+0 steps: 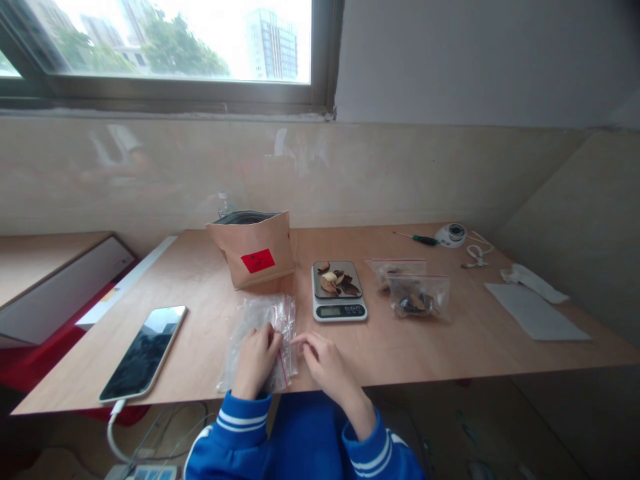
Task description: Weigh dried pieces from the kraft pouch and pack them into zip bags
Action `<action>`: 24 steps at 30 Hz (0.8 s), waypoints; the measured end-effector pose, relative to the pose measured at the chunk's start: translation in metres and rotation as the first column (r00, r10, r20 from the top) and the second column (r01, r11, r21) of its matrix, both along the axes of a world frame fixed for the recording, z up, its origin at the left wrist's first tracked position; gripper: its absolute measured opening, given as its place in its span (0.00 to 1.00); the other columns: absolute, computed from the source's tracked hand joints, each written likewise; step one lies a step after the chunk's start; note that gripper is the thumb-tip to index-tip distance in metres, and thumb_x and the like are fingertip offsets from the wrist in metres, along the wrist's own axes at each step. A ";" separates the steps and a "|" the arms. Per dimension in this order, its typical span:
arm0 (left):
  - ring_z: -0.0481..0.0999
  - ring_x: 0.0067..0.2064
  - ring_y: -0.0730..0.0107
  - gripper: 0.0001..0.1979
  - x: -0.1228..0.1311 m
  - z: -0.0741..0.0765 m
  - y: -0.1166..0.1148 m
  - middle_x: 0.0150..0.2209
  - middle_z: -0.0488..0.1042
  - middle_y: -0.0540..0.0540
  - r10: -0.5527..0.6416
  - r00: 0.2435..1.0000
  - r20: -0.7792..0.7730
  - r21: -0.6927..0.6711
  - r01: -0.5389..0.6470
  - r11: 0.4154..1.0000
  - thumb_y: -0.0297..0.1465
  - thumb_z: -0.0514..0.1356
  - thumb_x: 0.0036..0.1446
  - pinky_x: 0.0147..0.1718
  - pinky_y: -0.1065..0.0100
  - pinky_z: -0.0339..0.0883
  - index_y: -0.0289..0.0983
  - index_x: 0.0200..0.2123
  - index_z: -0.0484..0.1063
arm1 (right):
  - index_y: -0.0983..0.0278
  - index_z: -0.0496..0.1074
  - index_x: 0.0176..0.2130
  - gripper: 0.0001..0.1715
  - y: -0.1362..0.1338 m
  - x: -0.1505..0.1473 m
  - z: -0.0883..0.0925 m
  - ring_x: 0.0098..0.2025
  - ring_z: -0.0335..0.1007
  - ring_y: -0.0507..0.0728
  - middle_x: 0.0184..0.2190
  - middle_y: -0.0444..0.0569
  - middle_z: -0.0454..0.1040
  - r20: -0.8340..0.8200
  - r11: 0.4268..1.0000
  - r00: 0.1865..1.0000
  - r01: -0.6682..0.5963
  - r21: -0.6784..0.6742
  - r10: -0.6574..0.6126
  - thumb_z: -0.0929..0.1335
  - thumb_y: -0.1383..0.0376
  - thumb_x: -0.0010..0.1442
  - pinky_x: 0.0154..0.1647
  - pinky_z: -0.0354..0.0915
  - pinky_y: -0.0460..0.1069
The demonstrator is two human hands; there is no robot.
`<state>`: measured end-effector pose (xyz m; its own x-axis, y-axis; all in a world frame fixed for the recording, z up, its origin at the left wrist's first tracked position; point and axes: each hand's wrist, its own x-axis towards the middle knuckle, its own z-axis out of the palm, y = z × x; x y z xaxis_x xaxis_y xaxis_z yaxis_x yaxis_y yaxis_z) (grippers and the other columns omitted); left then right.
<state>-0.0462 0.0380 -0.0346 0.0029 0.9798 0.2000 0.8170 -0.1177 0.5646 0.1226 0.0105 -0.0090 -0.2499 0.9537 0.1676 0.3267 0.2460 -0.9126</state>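
A stack of clear plastic zip bags (235,347) with red seal lines lies flat near the table's front edge. My left hand (257,357) rests on it, fingers curled down and closed on the bags. Just to the right is my right hand (327,367), its index finger stretched toward the bags' right edge and its thumb apart; I see nothing in it. Beyond my hands stands a white kitchen scale (340,312), with dried brown and pale pieces (337,281) on its metal plate. An open brown paper pouch (257,250) with a red label stands upright behind the bags.
Two filled zip bags (417,297) lie right of the scale. A smartphone (145,353) with a plugged-in cable (114,420) lies at left. Farther right are a screwdriver (425,240), a white dome camera (450,235) and white paper (535,313). A wall (400,173) borders the table's back.
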 end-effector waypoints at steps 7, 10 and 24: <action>0.61 0.22 0.73 0.13 0.033 0.032 0.000 0.20 0.60 0.54 -0.056 0.905 0.422 0.153 -0.010 0.988 0.37 0.47 0.60 0.24 0.71 0.57 0.40 0.24 0.56 | 0.61 0.70 0.44 0.16 0.000 -0.008 0.001 0.31 0.71 0.53 0.31 0.45 0.74 -0.195 0.990 0.979 0.035 -0.134 -0.061 0.61 0.56 0.63 0.30 0.66 0.45; 0.61 0.23 0.74 0.13 0.049 0.034 0.010 0.21 0.59 0.54 -0.130 0.877 0.463 0.210 0.034 0.977 0.36 0.47 0.61 0.24 0.71 0.58 0.40 0.24 0.56 | 0.62 0.70 0.39 0.19 0.003 -0.004 0.005 0.33 0.72 0.53 0.30 0.46 0.74 -0.300 0.989 0.948 0.065 -0.135 -0.103 0.59 0.53 0.64 0.33 0.67 0.46; 0.62 0.23 0.71 0.16 0.073 -0.002 0.025 0.22 0.60 0.51 -0.180 0.802 0.570 0.412 -0.089 0.907 0.41 0.45 0.63 0.24 0.67 0.61 0.40 0.26 0.58 | 0.64 0.70 0.32 0.12 0.005 0.006 0.013 0.31 0.71 0.54 0.28 0.47 0.74 -0.376 0.950 0.873 0.285 -0.125 -0.311 0.68 0.57 0.57 0.33 0.67 0.47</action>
<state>0.0264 0.0628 -0.0365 -0.2028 0.8121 0.5471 0.3318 -0.4687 0.8187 0.1283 0.0153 0.0042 0.1196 0.9845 0.1282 -0.0063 0.1299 -0.9915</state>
